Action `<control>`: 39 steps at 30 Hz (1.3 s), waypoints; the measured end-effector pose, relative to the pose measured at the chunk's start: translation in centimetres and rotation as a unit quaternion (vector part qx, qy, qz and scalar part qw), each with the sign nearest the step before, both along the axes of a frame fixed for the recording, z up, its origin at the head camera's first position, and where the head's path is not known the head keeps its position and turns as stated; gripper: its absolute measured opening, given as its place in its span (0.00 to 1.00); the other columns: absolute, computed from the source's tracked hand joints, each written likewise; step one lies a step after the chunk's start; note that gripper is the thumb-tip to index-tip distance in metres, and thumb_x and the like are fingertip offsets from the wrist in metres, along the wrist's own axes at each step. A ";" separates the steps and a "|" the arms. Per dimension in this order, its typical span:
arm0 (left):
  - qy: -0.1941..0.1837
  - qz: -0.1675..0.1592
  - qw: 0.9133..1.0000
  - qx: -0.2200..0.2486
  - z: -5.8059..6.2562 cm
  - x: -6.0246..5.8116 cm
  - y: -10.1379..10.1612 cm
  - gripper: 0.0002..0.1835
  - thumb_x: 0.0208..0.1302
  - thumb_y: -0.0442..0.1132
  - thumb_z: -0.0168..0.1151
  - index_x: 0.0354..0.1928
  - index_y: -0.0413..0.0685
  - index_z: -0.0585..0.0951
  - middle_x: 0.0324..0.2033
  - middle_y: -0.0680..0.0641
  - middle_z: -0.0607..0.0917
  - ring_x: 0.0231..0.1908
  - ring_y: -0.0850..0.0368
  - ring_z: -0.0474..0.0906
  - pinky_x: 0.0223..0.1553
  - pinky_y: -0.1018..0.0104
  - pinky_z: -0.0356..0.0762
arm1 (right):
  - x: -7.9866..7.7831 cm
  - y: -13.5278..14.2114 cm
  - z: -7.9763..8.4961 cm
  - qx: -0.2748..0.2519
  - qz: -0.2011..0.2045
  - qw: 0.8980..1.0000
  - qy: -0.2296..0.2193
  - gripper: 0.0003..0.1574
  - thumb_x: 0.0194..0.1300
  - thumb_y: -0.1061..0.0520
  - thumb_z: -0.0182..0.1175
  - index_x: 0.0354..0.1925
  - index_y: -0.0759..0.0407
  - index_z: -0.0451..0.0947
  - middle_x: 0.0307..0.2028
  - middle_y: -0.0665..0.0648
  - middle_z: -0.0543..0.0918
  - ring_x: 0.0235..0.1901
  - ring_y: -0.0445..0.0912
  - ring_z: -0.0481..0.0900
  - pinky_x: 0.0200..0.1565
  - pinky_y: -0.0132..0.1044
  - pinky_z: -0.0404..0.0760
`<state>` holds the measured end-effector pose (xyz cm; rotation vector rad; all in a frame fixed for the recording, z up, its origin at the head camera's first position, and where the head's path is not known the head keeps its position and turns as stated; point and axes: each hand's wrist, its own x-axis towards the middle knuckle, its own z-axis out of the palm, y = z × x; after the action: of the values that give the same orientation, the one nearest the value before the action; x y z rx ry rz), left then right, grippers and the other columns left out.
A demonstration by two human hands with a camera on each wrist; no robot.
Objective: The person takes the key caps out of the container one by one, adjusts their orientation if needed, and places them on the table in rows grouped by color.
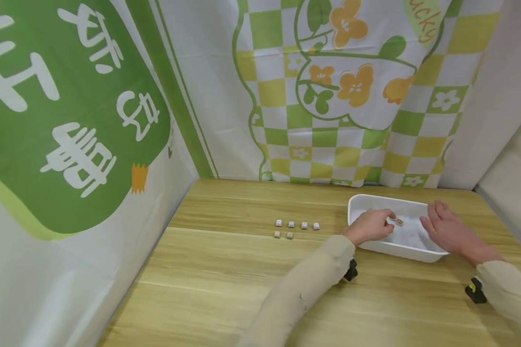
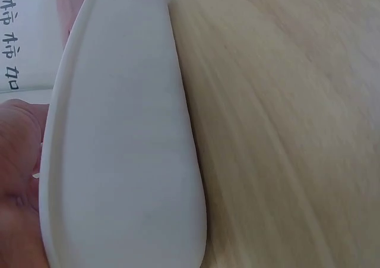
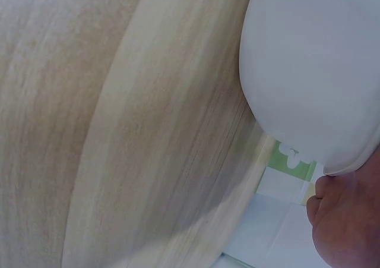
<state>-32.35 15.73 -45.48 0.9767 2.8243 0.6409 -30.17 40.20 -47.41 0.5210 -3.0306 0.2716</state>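
A white rectangular tray (image 1: 395, 248) sits at the right of the table. My left hand (image 1: 371, 225) reaches over its near left rim, with thumb and forefinger bent close to small beige keycap-like pieces (image 1: 399, 222) inside. Whether the fingertips pinch one is too small to tell. My right hand (image 1: 451, 231) rests over the tray's right end, fingers fairly straight. In the left wrist view, the tray's outer wall (image 2: 124, 125) hides most of the left hand (image 2: 21, 179). The right wrist view shows the right hand (image 3: 350, 220) at the tray's rim (image 3: 356, 161).
Left of the tray, several small white keycap-like pieces (image 1: 291, 224) form a row on the wooden table (image 1: 226, 270). Two beige ones (image 1: 277, 234) lie in front of them. A patterned green and white cloth (image 1: 321, 140) hangs behind the table, another at the left.
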 end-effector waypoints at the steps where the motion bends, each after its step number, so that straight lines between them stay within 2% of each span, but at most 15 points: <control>1: -0.002 0.002 1.000 0.000 -0.1 -0.1 0.2 0.17 0.71 0.45 0.53 0.60 0.61 0.77 0.45 0.61 0.86 0.38 0.74 0.78 0.33 0.82 0.70 | 0.0 0.0 0.0 -0.002 0.000 1.000 0.002 0.42 0.80 0.47 0.30 0.66 0.88 0.47 0.66 0.90 0.46 0.69 0.79 0.43 0.69 0.67 0.45; 9: 0.013 0.007 1.000 0.001 -0.5 -0.5 1.3 0.16 0.67 0.45 0.57 0.56 0.62 0.80 0.47 0.62 0.86 0.40 0.76 0.79 0.36 0.84 0.70 | -0.1 0.0 -0.2 -0.005 0.006 1.000 0.027 0.41 0.80 0.49 0.31 0.65 0.89 0.50 0.66 0.90 0.48 0.68 0.80 0.46 0.70 0.66 0.44; 16: -0.003 0.019 1.000 0.017 -0.7 -1.1 2.5 0.15 0.70 0.48 0.55 0.55 0.62 0.80 0.48 0.64 0.85 0.46 0.74 0.79 0.42 0.83 0.71 | -0.1 0.4 -0.5 -0.008 0.007 0.999 0.050 0.40 0.80 0.50 0.32 0.64 0.90 0.52 0.64 0.91 0.51 0.68 0.79 0.48 0.72 0.62 0.41; 19: -0.009 0.030 0.999 0.023 -1.1 -1.2 2.9 0.14 0.70 0.48 0.55 0.54 0.61 0.81 0.48 0.64 0.85 0.46 0.74 0.79 0.43 0.83 0.71 | -0.1 0.4 -0.4 -0.006 0.009 0.999 0.052 0.39 0.80 0.50 0.34 0.63 0.91 0.52 0.64 0.91 0.51 0.67 0.79 0.49 0.71 0.64 0.44; 26: -0.013 0.039 0.999 0.012 -1.9 -1.5 3.5 0.14 0.71 0.49 0.55 0.55 0.62 0.80 0.47 0.64 0.85 0.45 0.74 0.79 0.42 0.83 0.71 | 0.0 0.1 -0.4 -0.004 0.008 0.998 0.060 0.39 0.80 0.51 0.35 0.62 0.90 0.55 0.64 0.91 0.53 0.66 0.79 0.51 0.69 0.66 0.50; 33: -0.024 0.058 0.998 0.005 -1.9 -1.6 3.7 0.15 0.71 0.48 0.55 0.56 0.65 0.80 0.47 0.66 0.85 0.46 0.73 0.79 0.43 0.81 0.72 | 0.0 -0.1 -0.4 -0.012 0.005 0.999 0.035 0.40 0.80 0.50 0.33 0.64 0.90 0.52 0.66 0.90 0.49 0.68 0.79 0.47 0.70 0.65 0.46; 39: -0.024 0.061 0.998 -0.015 -2.1 -1.7 3.9 0.16 0.73 0.50 0.53 0.60 0.69 0.77 0.52 0.68 0.83 0.52 0.74 0.77 0.50 0.81 0.72 | -0.1 -0.1 -0.6 -0.002 0.017 0.997 0.070 0.38 0.80 0.52 0.35 0.62 0.91 0.55 0.63 0.91 0.53 0.65 0.80 0.53 0.71 0.63 0.47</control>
<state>-34.06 19.64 -47.57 0.7797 2.8597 0.6227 -30.24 40.10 -48.04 0.5675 -2.8872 0.2307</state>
